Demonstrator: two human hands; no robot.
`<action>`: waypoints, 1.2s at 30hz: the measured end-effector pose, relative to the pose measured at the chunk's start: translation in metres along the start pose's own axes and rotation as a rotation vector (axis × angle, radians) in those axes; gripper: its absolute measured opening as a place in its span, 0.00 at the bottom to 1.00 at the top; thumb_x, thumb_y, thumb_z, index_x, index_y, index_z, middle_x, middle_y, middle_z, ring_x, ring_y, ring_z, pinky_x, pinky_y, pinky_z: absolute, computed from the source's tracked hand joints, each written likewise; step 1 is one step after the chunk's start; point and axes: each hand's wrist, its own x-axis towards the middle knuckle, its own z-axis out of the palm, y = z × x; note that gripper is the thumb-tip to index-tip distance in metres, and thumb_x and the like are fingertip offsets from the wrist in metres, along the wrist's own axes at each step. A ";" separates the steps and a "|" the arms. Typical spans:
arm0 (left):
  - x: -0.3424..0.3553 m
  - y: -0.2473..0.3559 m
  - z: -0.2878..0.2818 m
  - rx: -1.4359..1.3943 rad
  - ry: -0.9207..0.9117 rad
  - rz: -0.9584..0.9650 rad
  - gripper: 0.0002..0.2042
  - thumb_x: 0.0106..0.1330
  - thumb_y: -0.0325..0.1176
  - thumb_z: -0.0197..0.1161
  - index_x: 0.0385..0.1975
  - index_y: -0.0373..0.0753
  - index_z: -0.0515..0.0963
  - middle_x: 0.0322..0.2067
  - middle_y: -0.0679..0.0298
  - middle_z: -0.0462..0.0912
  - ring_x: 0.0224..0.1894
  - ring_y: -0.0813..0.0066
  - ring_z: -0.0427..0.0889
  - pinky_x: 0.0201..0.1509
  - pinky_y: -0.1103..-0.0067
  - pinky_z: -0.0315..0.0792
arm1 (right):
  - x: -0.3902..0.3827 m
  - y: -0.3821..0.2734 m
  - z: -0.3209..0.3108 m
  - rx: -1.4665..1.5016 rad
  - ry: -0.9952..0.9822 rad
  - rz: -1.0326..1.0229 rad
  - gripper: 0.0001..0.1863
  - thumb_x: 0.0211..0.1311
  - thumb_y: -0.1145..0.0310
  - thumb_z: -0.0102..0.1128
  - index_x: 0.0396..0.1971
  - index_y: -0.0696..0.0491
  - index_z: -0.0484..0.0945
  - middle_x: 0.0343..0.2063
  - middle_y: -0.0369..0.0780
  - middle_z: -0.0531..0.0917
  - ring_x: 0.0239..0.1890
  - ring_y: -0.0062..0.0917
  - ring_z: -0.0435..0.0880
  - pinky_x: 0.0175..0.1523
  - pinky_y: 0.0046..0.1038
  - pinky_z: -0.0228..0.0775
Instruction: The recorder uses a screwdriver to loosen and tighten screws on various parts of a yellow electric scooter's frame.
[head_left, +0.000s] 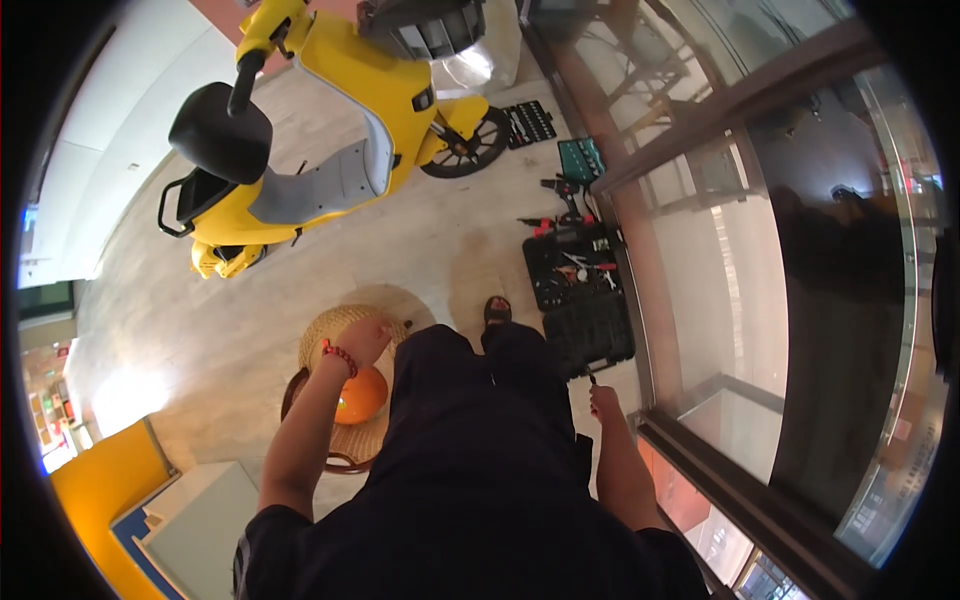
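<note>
I stand looking down at my dark clothes and one sandalled foot (pixel 497 309). My left hand (pixel 364 339), a red bead bracelet on its wrist, reaches down over a woven wicker stool (pixel 325 330) with an orange round thing (pixel 362 396) beside it. My right hand (pixel 605 402) hangs by my hip, closed around a small dark tool whose tip pokes up. An open black tool case (pixel 585 290) with several tools lies on the floor just right of my foot.
A yellow electric scooter (pixel 330 130) with a black seat stands ahead to the left. A socket set (pixel 529 123), a green box (pixel 581 158) and a drill (pixel 563 190) lie by the glass wall (pixel 720 230) on the right. Yellow and pale cabinets (pixel 150 500) sit lower left.
</note>
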 end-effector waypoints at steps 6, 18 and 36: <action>0.032 0.006 -0.034 -0.090 -0.032 0.038 0.16 0.62 0.41 0.48 0.41 0.37 0.75 0.36 0.51 0.79 0.41 0.55 0.77 0.46 0.68 0.70 | -0.002 -0.144 0.006 -0.073 -0.044 -0.242 0.10 0.57 0.65 0.48 0.19 0.52 0.66 0.12 0.33 0.64 0.12 0.19 0.63 0.17 0.26 0.55; 0.082 -0.045 -0.035 0.043 -0.112 -0.018 0.16 0.59 0.42 0.55 0.42 0.38 0.74 0.33 0.48 0.79 0.41 0.52 0.77 0.46 0.65 0.69 | -0.121 -0.176 0.132 -0.686 -0.084 -0.438 0.27 0.50 0.48 0.60 0.31 0.63 0.75 0.29 0.49 0.79 0.36 0.41 0.79 0.39 0.38 0.68; 0.071 -0.029 -0.102 -0.205 -0.603 0.032 0.14 0.62 0.42 0.53 0.37 0.38 0.76 0.29 0.60 0.79 0.31 0.69 0.79 0.38 0.75 0.72 | -0.167 -0.201 0.067 -0.303 -0.590 -0.220 0.15 0.54 0.67 0.57 0.38 0.61 0.75 0.28 0.40 0.80 0.33 0.24 0.77 0.41 0.27 0.67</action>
